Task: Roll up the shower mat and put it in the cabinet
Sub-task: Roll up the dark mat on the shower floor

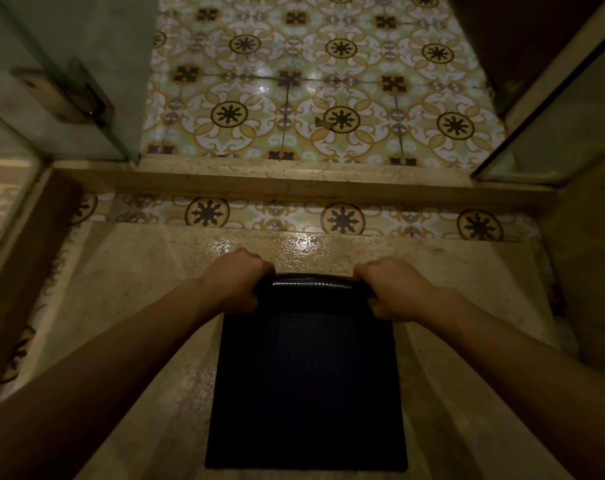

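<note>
Left hand (237, 280) & right hand (394, 289) both clamped on mat (306, 393) far edge, curled up; rest flat on shower floor (138, 306).

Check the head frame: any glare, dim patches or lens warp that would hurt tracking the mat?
Head view: dim overall, so the dark textured rubber shower mat shows little surface detail; glare sits on the wet beige stone floor just beyond both hands and on the patterned floor tiles; wide-angle bending curves the glass shower door panels at the edges; focus looks fairly even.
</note>
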`<action>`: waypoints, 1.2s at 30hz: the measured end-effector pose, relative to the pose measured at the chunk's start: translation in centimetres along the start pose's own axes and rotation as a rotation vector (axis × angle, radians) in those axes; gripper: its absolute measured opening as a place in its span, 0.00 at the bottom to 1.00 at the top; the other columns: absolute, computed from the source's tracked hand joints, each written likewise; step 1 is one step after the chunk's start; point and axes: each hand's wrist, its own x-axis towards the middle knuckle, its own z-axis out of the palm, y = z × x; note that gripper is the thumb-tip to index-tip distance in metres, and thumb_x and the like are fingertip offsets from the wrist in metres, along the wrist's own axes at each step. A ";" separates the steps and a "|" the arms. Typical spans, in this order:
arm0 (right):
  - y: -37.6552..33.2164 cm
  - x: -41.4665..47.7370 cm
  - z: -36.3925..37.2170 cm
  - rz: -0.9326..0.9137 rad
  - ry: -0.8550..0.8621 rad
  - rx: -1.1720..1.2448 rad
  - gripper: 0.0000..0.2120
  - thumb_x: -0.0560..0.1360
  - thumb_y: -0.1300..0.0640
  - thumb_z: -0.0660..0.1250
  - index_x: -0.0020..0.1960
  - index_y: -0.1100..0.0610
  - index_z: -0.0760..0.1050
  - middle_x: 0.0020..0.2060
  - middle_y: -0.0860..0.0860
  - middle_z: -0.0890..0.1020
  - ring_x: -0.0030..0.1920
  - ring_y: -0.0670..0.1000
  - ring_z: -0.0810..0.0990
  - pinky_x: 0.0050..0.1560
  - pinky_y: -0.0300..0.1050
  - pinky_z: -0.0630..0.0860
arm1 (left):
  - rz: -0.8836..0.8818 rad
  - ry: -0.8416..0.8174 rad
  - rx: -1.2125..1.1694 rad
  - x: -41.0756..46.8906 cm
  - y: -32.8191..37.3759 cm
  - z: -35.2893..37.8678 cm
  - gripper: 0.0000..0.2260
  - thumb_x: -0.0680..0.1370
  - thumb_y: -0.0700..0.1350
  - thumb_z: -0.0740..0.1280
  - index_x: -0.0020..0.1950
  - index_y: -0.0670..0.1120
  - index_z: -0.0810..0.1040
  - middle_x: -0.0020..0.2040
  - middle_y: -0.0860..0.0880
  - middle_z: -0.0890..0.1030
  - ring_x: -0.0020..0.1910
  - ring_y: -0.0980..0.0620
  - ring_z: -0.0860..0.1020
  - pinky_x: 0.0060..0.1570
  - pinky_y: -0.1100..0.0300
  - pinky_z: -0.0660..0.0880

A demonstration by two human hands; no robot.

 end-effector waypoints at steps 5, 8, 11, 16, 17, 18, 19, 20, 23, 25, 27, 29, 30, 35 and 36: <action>-0.4 0.1 0.7 0.008 0.018 -0.038 0.20 0.66 0.56 0.72 0.53 0.53 0.67 0.42 0.53 0.79 0.41 0.53 0.74 0.35 0.47 0.68 | -0.013 0.101 0.058 -0.3 0.5 0.7 0.13 0.68 0.43 0.69 0.51 0.49 0.77 0.47 0.49 0.82 0.51 0.45 0.76 0.38 0.57 0.68; -0.2 -0.1 0.7 0.003 0.025 -0.041 0.23 0.67 0.55 0.72 0.59 0.52 0.69 0.48 0.52 0.80 0.46 0.54 0.76 0.40 0.48 0.74 | 0.005 0.134 0.070 -1.0 0.9 1.2 0.12 0.69 0.44 0.70 0.52 0.49 0.77 0.49 0.48 0.81 0.50 0.45 0.76 0.40 0.55 0.69; -0.3 -0.4 0.7 -0.036 -0.007 -0.059 0.23 0.68 0.55 0.71 0.61 0.52 0.72 0.54 0.52 0.79 0.53 0.55 0.76 0.48 0.50 0.77 | 0.005 0.078 -0.002 -1.5 1.0 1.3 0.16 0.69 0.45 0.70 0.56 0.51 0.77 0.52 0.48 0.80 0.51 0.45 0.77 0.48 0.53 0.75; -0.5 -0.2 0.9 -0.005 -0.032 -0.099 0.23 0.68 0.57 0.71 0.62 0.54 0.70 0.50 0.54 0.80 0.53 0.57 0.74 0.44 0.48 0.74 | -0.016 0.066 0.013 -0.8 0.9 1.0 0.13 0.69 0.43 0.69 0.52 0.49 0.75 0.46 0.47 0.82 0.47 0.44 0.79 0.41 0.55 0.74; -0.5 -0.1 1.0 0.010 -0.014 -0.104 0.24 0.68 0.57 0.71 0.62 0.54 0.69 0.49 0.55 0.80 0.52 0.57 0.74 0.42 0.48 0.73 | -0.019 0.085 0.030 -0.7 1.0 1.2 0.12 0.69 0.43 0.69 0.51 0.48 0.74 0.45 0.46 0.82 0.45 0.44 0.79 0.39 0.55 0.73; -0.6 0.0 1.0 0.018 0.006 -0.108 0.23 0.68 0.58 0.71 0.61 0.54 0.69 0.48 0.55 0.80 0.52 0.56 0.74 0.40 0.47 0.72 | -0.023 0.094 0.043 -0.7 1.1 1.4 0.12 0.69 0.42 0.69 0.51 0.48 0.73 0.44 0.46 0.82 0.44 0.44 0.79 0.38 0.56 0.71; -0.7 0.0 1.1 0.016 0.026 -0.115 0.23 0.68 0.58 0.71 0.61 0.54 0.70 0.48 0.54 0.81 0.51 0.56 0.74 0.39 0.47 0.71 | -0.024 0.095 0.049 -0.7 1.1 1.5 0.11 0.70 0.42 0.69 0.50 0.48 0.73 0.44 0.46 0.82 0.43 0.44 0.79 0.37 0.56 0.71; -0.7 -0.1 1.3 0.008 0.044 -0.126 0.22 0.68 0.58 0.72 0.60 0.54 0.71 0.47 0.54 0.81 0.51 0.56 0.75 0.39 0.47 0.70 | -0.021 0.097 0.048 -0.8 1.1 1.6 0.11 0.70 0.42 0.69 0.50 0.48 0.73 0.43 0.46 0.82 0.43 0.45 0.79 0.36 0.56 0.70; -0.7 -0.5 1.5 0.007 0.056 -0.139 0.20 0.68 0.59 0.72 0.58 0.54 0.73 0.49 0.53 0.81 0.50 0.56 0.76 0.40 0.48 0.74 | 0.022 0.102 0.041 -1.3 1.1 1.8 0.10 0.70 0.43 0.69 0.50 0.49 0.74 0.45 0.48 0.81 0.45 0.45 0.78 0.38 0.57 0.71; -0.7 -0.6 1.4 0.014 0.034 -0.122 0.19 0.68 0.59 0.72 0.58 0.55 0.74 0.49 0.53 0.81 0.49 0.55 0.77 0.42 0.49 0.77 | 0.052 0.074 0.040 -1.6 1.2 1.7 0.13 0.70 0.45 0.69 0.53 0.49 0.75 0.47 0.48 0.82 0.47 0.46 0.78 0.41 0.57 0.72; -0.6 -0.7 1.1 0.000 -0.014 -0.079 0.20 0.67 0.58 0.73 0.57 0.55 0.74 0.50 0.54 0.80 0.49 0.55 0.78 0.44 0.49 0.78 | 0.047 0.050 0.045 -1.5 1.2 1.6 0.14 0.70 0.46 0.69 0.55 0.49 0.75 0.47 0.47 0.82 0.48 0.45 0.78 0.42 0.56 0.73; -0.5 -0.8 0.7 0.009 -0.071 -0.014 0.21 0.67 0.57 0.73 0.58 0.55 0.73 0.49 0.54 0.80 0.48 0.55 0.78 0.45 0.48 0.78 | 0.020 0.057 0.055 -1.5 1.2 1.7 0.14 0.71 0.45 0.69 0.55 0.48 0.72 0.47 0.45 0.82 0.49 0.44 0.77 0.40 0.55 0.71; -0.4 -0.9 0.7 0.020 -0.088 0.012 0.21 0.66 0.57 0.73 0.58 0.54 0.73 0.49 0.55 0.80 0.48 0.55 0.78 0.45 0.48 0.78 | 0.007 0.069 0.053 -1.4 1.3 1.8 0.14 0.71 0.44 0.69 0.55 0.47 0.71 0.47 0.45 0.82 0.48 0.43 0.77 0.39 0.54 0.71; -0.8 -1.1 1.0 0.045 -0.042 0.027 0.20 0.67 0.59 0.73 0.58 0.55 0.75 0.49 0.55 0.81 0.50 0.55 0.80 0.48 0.49 0.79 | -0.006 0.126 0.032 -1.8 1.6 2.2 0.12 0.72 0.43 0.68 0.54 0.47 0.74 0.46 0.46 0.83 0.49 0.44 0.77 0.39 0.54 0.75; -0.8 -1.2 1.2 0.044 -0.030 0.026 0.19 0.67 0.59 0.73 0.57 0.56 0.76 0.49 0.55 0.81 0.49 0.55 0.80 0.48 0.49 0.79 | -0.005 0.123 0.038 -1.9 1.7 2.2 0.11 0.72 0.43 0.68 0.54 0.48 0.75 0.47 0.47 0.83 0.49 0.45 0.76 0.40 0.54 0.75</action>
